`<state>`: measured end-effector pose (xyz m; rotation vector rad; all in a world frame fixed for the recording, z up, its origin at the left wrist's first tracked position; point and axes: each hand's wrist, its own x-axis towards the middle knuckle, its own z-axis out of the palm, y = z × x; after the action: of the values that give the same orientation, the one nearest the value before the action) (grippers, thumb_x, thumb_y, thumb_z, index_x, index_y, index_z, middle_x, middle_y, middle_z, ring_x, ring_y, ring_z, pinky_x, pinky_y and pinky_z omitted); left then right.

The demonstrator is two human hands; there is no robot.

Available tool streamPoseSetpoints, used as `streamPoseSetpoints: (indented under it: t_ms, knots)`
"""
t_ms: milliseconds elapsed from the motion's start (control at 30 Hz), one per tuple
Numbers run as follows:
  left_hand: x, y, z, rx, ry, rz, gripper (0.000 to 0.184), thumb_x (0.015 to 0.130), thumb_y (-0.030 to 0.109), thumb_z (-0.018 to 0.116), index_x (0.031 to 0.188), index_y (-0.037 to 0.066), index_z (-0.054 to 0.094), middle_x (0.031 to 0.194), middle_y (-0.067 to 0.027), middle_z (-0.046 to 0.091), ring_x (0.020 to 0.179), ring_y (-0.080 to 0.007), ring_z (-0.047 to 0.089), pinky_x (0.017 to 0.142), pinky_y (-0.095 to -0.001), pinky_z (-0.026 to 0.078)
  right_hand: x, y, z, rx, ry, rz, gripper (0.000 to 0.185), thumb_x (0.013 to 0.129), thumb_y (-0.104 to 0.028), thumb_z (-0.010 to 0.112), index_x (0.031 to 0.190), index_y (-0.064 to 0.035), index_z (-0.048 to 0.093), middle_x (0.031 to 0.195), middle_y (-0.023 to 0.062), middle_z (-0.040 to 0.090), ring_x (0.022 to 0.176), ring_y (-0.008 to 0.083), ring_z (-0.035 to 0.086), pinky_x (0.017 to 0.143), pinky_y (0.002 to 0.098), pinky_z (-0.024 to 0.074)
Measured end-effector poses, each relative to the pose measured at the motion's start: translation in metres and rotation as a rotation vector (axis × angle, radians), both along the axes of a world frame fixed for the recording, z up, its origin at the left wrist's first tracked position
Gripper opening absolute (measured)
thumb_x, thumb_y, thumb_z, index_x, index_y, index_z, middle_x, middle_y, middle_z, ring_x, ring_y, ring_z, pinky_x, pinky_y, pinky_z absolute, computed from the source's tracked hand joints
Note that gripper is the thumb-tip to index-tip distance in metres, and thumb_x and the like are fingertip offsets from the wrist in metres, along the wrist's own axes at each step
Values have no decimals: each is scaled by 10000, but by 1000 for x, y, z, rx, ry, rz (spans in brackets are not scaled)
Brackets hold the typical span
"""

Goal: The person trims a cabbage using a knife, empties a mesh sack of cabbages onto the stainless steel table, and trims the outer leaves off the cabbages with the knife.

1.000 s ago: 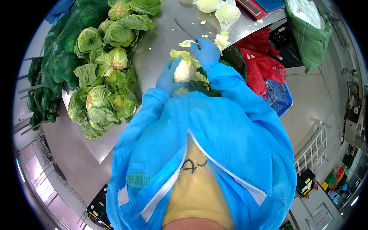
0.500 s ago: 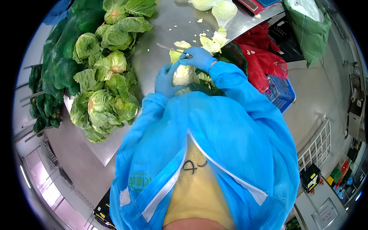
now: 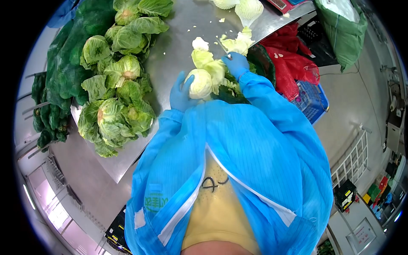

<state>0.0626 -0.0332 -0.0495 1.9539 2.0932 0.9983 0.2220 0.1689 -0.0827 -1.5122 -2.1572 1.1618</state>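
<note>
A pale trimmed cabbage (image 3: 200, 84) rests near the table's front edge, against my left hand (image 3: 182, 92). That gloved hand has its fingers apart along the cabbage's left side. To the upper right, my right hand (image 3: 236, 64) is closed around the handle of a knife (image 3: 223, 46), whose thin blade points up and left. Loose pale leaves (image 3: 213, 68) lie between the cabbage and my right hand, with a cut white piece (image 3: 200, 43) above them. More leaf scraps (image 3: 236, 44) lie beyond the knife.
Untrimmed green cabbages (image 3: 114, 119) are heaped along the left of the metal table (image 3: 170, 55), beside green net sacks (image 3: 70, 63). Net-wrapped cabbages (image 3: 247, 11) lie at the back. Red net bags (image 3: 289, 63), a blue crate (image 3: 312, 102) and a green sack (image 3: 343, 36) stand right.
My right hand swung the knife off the cabbage to the right. Leaves now lie spread beside the cabbage, and its rounded pale face shows. My left hand stays beside it.
</note>
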Motion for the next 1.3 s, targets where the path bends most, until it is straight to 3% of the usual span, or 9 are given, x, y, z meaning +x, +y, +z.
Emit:
streamPoseSetpoints:
  t_ms: [267,367,467,700,900,967,1067,1100,1300]
  knots:
    - [-2,8,-2,39,-713,134,1004,535,182,874,1323,38,268,1306,-183,387,1170,-297,465,969,-391,421,20,-44,22,321,138,-177,281,760,-235,671,972,-64,600,792,99,598,769,260,603,674,362,481]
    - [-2,13,9,15,-948,342,982,552,172,867,1293,2,245,1251,-183,418,1124,-252,486,933,-378,450,7,-53,20,-202,495,12,486,811,-287,663,1242,-110,526,1096,51,580,753,88,534,639,252,466]
    - [2,15,17,-79,-1256,413,936,566,113,840,1296,40,259,1250,-167,417,1102,-283,506,904,-386,484,-3,-64,29,-422,691,190,526,820,-265,663,1300,-136,491,1007,48,617,764,70,535,643,226,464]
    - [14,2,54,-180,-1054,162,1302,520,210,865,1444,180,-52,1258,-190,373,1019,-289,549,823,-376,516,-9,-45,37,-893,996,102,434,835,-269,652,1196,-54,542,839,-4,578,609,78,485,583,213,426]
    - [-1,18,91,-178,-235,121,1208,440,199,871,1426,87,183,1137,-137,517,1004,-269,567,879,-340,485,-9,-36,37,-1058,850,198,353,859,-345,615,1060,-55,599,599,-36,463,455,58,397,414,207,327]
    - [-5,22,75,-18,-17,26,1152,456,187,868,1410,64,235,1125,-130,541,1018,-257,566,897,-346,476,-11,-33,43,-949,676,282,371,868,-386,588,1047,-62,606,608,-31,469,459,56,408,417,206,328]
    - [-8,21,48,-110,-660,-130,1100,481,176,884,1391,63,276,1219,-140,506,1095,-233,528,942,-352,444,-22,-37,40,-677,682,168,382,893,-375,551,1101,-60,609,793,-16,612,548,60,457,499,208,388]
    - [-4,21,44,-92,-792,-12,1053,501,169,871,1372,34,294,1234,-141,496,1122,-228,510,949,-355,439,-28,-41,33,-226,613,153,507,883,-484,494,1150,-61,571,719,87,629,603,236,593,571,357,463]
    - [-8,21,17,-114,-783,331,993,520,225,867,1324,-16,338,1222,-146,505,1135,-226,503,954,-342,432,-15,-72,56,97,124,413,595,906,-525,360,1364,-145,351,798,199,632,722,374,610,637,462,470]
